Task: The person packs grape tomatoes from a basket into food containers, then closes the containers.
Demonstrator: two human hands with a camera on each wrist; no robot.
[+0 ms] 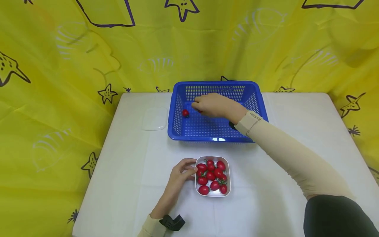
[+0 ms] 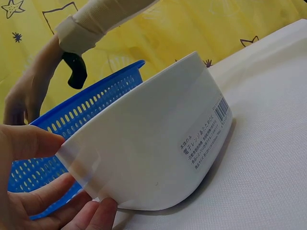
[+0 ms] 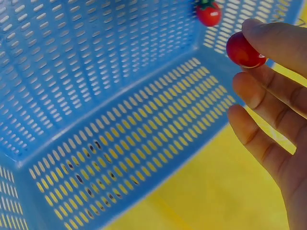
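Observation:
My right hand (image 1: 214,104) is over the blue plastic basket (image 1: 218,138) and pinches a red cherry tomato (image 3: 243,50) between thumb and fingers. Another cherry tomato (image 1: 185,113), with its green stem, lies in the left part of the basket. Nearer the front, a white square container (image 1: 213,195) holds several cherry tomatoes (image 1: 211,175). My left hand (image 1: 180,174) grips that container at its left side, thumb at the rim and fingers along the wall. In the left wrist view the white container (image 2: 144,139) shows a printed label on its wall.
A clear plastic lid (image 1: 154,118) lies on the white table (image 1: 124,158) left of the basket. Behind the table hangs a yellow patterned curtain (image 1: 148,42), which also runs down both sides.

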